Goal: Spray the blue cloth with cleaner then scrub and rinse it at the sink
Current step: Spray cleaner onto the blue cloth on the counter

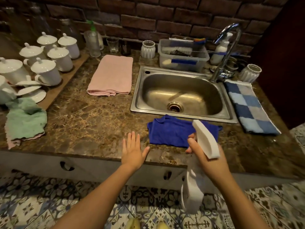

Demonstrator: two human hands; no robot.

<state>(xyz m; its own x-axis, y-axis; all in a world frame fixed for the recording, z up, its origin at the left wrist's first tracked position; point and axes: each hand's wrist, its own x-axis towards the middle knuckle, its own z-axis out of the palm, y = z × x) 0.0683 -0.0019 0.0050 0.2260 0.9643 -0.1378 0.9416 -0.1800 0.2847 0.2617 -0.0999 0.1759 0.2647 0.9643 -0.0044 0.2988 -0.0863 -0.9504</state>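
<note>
A blue cloth [171,132] lies crumpled on the marble counter just in front of the steel sink [181,93]. My right hand [209,160] grips the neck of a white spray bottle [205,140], fingers curled at the trigger, and the nozzle points toward the cloth from just above its near right edge. The bottle's body hangs below the counter edge. My left hand [133,150] lies flat with straight fingers on the counter, a little left of the cloth and not touching it. The chrome tap [229,47] stands at the sink's back right, with no water running.
A pink towel [112,75] lies left of the sink, a green cloth [24,121] at the far left, and a blue checked towel [250,106] to the right. White lidded cups [47,70] crowd the back left. A plastic tub with brushes [181,57] sits behind the sink.
</note>
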